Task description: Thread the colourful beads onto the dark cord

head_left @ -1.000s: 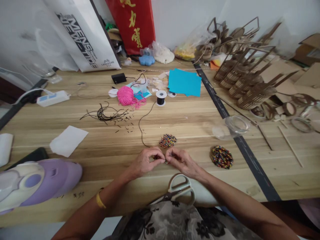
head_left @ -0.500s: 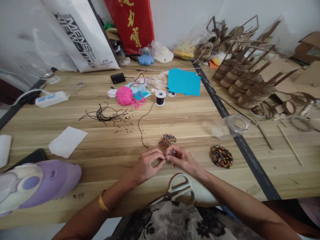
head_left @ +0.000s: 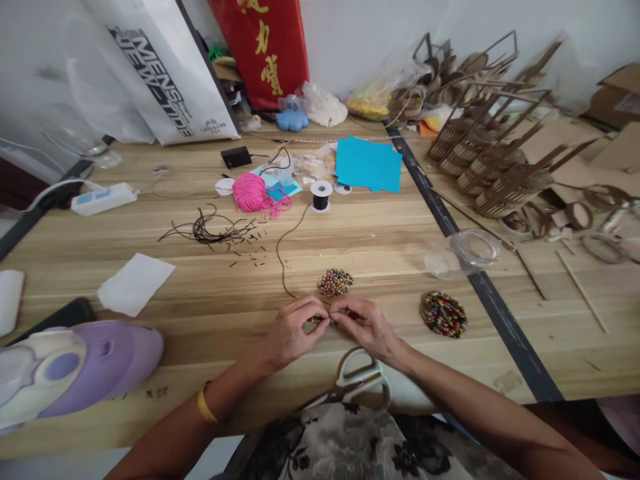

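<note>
My left hand (head_left: 300,330) is closed in a pinch on a black cord strung with small coloured beads; part of the string shows inside the curl of its fingers. Fingertip to fingertip with it, my right hand (head_left: 363,323) pinches what looks like the end of the same cord. From the left hand the black cord (head_left: 279,250) runs back to a white spool (head_left: 321,195). Just beyond my fingers lies a small pile of multicoloured beads (head_left: 335,282). White-handled scissors (head_left: 357,377) lie close to my body, below the hands.
A coil of strung beads (head_left: 444,314) lies to the right. Cut black cords (head_left: 210,227) and pink yarn (head_left: 249,192) are at left, blue sheets (head_left: 369,164) behind. A purple-and-white device (head_left: 85,367) stands at the near left, small baskets (head_left: 500,167) at the far right.
My right hand has shifted slightly, its fingers curling closer over the pinch. The left hand stays nearly still, and the things on the table have not moved.
</note>
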Available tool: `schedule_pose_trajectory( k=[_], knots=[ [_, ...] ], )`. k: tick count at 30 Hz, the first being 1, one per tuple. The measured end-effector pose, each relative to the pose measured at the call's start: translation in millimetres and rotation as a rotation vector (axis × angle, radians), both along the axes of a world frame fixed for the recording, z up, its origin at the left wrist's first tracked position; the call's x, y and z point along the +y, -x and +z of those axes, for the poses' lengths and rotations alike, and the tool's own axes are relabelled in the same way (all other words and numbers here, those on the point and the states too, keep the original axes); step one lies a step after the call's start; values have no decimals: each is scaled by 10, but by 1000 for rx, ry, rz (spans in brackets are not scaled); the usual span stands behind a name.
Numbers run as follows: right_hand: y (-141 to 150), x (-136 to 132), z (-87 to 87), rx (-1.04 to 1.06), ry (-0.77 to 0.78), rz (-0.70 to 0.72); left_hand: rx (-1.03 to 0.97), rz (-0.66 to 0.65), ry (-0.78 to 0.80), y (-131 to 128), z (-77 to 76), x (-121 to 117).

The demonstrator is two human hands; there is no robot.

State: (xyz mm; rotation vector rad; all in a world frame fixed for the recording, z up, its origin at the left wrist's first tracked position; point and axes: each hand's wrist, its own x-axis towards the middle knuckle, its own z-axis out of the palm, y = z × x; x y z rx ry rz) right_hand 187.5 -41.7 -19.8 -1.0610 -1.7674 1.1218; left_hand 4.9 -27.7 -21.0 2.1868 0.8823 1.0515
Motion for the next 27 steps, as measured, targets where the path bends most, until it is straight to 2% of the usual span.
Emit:
schedule_pose_trajectory(
  k=[12,27],
  knots=[
    [-26,14,-23,-23,-124,48,5,45,14,3,-29,3],
    [-43,27,-4,-54,7,31,56,20,-35,8,-33,-32]
  ],
)
